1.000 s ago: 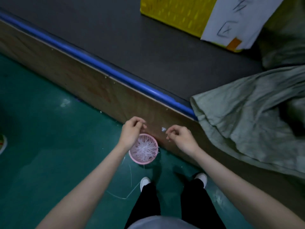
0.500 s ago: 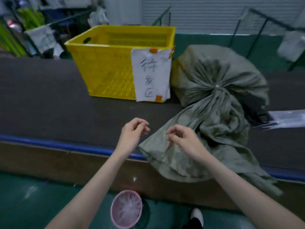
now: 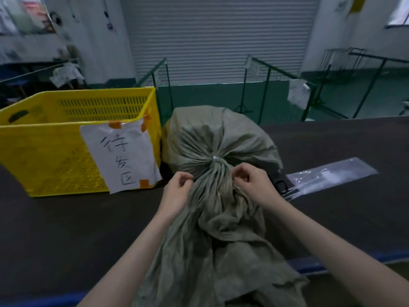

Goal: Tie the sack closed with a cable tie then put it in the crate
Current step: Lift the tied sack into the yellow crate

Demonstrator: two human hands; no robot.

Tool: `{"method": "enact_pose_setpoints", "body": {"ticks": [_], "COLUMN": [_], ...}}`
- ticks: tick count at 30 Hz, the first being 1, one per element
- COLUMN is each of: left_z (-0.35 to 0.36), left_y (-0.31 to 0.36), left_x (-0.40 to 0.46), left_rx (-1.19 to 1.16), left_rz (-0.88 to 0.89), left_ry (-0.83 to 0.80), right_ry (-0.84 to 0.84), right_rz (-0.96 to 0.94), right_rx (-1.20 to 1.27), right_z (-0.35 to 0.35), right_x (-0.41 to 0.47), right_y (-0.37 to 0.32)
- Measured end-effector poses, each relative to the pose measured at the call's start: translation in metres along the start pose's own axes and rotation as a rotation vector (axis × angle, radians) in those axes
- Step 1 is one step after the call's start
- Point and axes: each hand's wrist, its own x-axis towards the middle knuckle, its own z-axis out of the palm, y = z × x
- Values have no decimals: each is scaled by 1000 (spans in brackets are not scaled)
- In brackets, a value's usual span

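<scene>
A grey-green sack (image 3: 221,134) lies on the dark table (image 3: 66,229), its gathered neck pointing toward me and its loose mouth spilling over the table's front edge. A small white tie (image 3: 214,158) cinches the neck. My left hand (image 3: 177,191) and my right hand (image 3: 252,185) hover on either side of the neck just below that tie, each with thumb and forefinger pinched. They seem to hold a thin cable tie between them, which is too fine to see clearly. The yellow crate (image 3: 55,151) stands to the sack's left.
A white paper label (image 3: 124,156) is taped to the crate's front. A clear plastic bag (image 3: 327,176) and a black buckle (image 3: 280,185) lie to the right of the sack. The table has a blue front edge (image 3: 309,265). Green racks and a roller door stand behind.
My view has risen from the floor and the pink basket of ties to the table. Both pinched hands have moved up and forward to the sack's neck.
</scene>
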Motion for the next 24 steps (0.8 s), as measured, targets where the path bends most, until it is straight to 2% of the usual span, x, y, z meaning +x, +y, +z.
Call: {"method": "enact_pose_setpoints", "body": {"ticks": [5, 8, 12, 16, 19, 24], "left_z": [57, 94, 129, 149, 158, 155], "left_y": [0, -1, -18, -38, -56, -85], "left_x": [32, 43, 52, 47, 39, 34], "left_rx": [192, 349, 432, 589, 741, 880], "left_rz": [-118, -254, -375, -453, -510, -572], "left_ry": [30, 58, 22, -14, 27, 119], "right_ry": [-79, -173, -279, -397, -456, -478], "right_rz": [-102, -185, -323, -432, -503, -513], "right_rx": [-231, -465, -762, -934, -1050, -1118], "right_z": [-29, -34, -23, -1, 11, 28], "right_x": [44, 69, 95, 114, 122, 122], "right_y": [42, 59, 68, 79, 82, 89]}}
